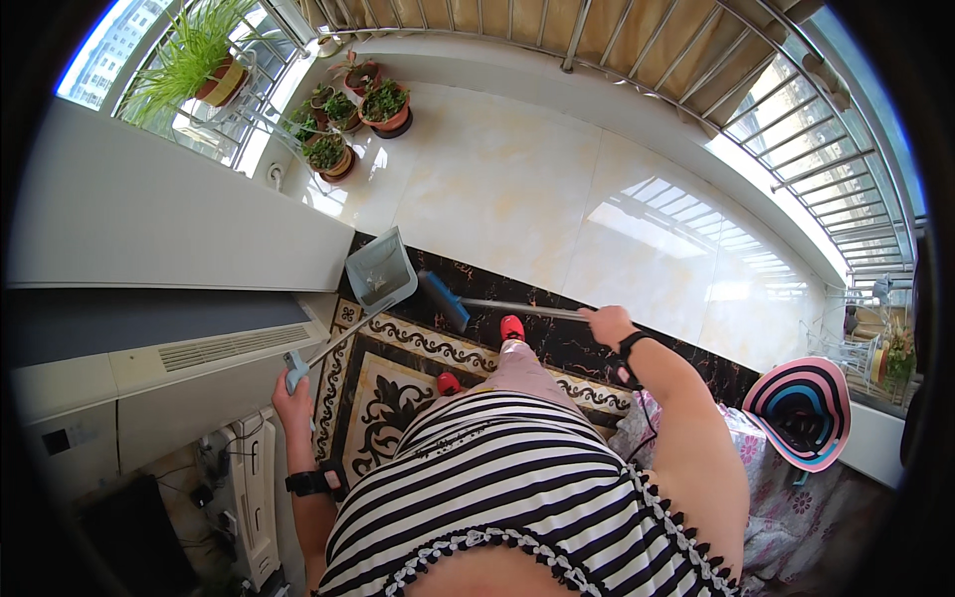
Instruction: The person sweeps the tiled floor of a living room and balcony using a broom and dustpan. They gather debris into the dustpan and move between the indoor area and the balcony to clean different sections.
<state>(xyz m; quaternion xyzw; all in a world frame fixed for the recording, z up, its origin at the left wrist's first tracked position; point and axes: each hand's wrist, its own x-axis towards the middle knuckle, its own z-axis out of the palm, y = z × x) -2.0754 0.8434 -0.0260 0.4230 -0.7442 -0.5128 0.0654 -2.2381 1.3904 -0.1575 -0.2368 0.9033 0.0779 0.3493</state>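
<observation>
My left hand (295, 403) grips the pale blue handle of a long-handled dustpan (382, 270). Its grey-blue pan lies on a black marble threshold strip (477, 287) beside the white cabinet, with a little debris inside. In my right hand (608, 325) is the metal pole of a broom (445, 300). The broom's blue head rests on the dark strip, just right of the pan and apart from it. Both poles slant inward toward the strip.
Potted plants (351, 119) stand in the far left corner of the glossy tiled balcony floor (507, 186). A white cabinet (179, 194) and an air-conditioner unit (224, 351) border the left. At right, a striped sun hat (802, 414) sits on a flowered cloth (783, 515). Metal railings (813, 157) curve around.
</observation>
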